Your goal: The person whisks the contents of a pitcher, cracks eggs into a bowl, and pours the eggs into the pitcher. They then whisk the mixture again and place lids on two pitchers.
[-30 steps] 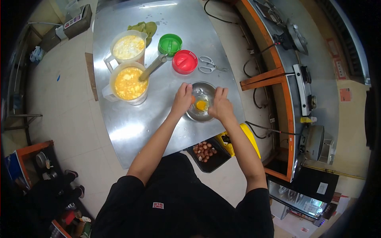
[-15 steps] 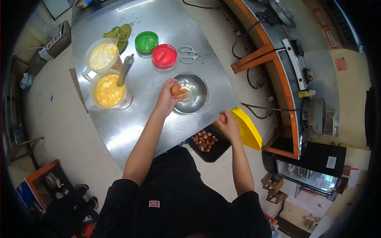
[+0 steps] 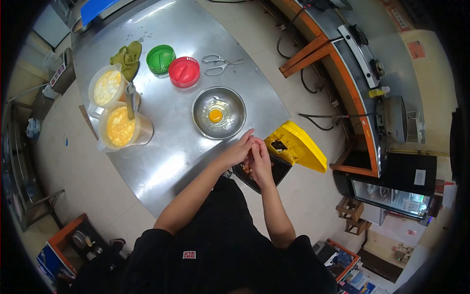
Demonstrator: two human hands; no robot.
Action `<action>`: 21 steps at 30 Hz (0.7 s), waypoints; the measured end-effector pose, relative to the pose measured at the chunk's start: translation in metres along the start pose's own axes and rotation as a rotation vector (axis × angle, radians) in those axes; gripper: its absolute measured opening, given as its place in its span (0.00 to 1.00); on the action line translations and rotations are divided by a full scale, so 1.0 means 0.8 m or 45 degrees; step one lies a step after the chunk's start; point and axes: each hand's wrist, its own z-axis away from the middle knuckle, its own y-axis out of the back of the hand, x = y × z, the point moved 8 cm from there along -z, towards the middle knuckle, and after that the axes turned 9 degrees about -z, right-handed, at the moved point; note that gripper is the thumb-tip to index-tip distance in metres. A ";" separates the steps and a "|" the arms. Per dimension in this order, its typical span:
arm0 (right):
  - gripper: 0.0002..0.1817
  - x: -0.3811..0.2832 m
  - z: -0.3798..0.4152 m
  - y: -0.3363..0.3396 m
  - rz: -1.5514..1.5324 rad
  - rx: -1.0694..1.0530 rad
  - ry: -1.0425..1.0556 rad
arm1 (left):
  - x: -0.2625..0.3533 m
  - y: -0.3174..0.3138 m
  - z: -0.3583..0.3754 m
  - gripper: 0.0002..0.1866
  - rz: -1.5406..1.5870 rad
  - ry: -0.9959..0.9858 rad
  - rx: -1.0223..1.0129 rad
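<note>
My left hand [image 3: 238, 151] and my right hand [image 3: 260, 160] meet beyond the table's near edge, over a black bin [image 3: 280, 172] with brown eggshells in it. Their fingers are closed together, and whatever lies between them is hidden. Just past the fingertips, a steel bowl [image 3: 198, 128] stands on the table, with one raw egg in it. Its yolk [image 3: 215, 115] is whole and surrounded by clear white.
The bin's yellow lid [image 3: 306, 149] stands tilted open. Farther back on the steel table [image 3: 171, 127] are a red lid [image 3: 184, 72], a green lid [image 3: 160, 59], scissors [image 3: 215, 64], a green cloth [image 3: 128, 60] and two jugs of egg [image 3: 142, 132].
Both hands, which held brown eggshells apart, have come together. The left moved from above the bowl toward the bin. The yolk now lies visible in the bowl. My view has shifted slightly.
</note>
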 end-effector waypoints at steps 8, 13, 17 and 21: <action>0.14 0.045 0.005 0.172 0.028 0.813 -0.078 | 0.026 0.057 0.048 0.35 0.310 -0.173 0.115; 0.18 0.074 0.002 0.238 -0.008 0.885 -0.079 | 0.031 0.132 0.104 0.31 0.454 -0.193 0.332; 0.21 0.090 -0.031 0.232 -0.131 0.832 -0.082 | 0.021 0.170 0.134 0.31 0.580 -0.221 0.487; 0.23 0.100 -0.076 0.169 -0.038 0.880 -0.118 | 0.021 0.173 0.140 0.30 0.627 -0.230 0.510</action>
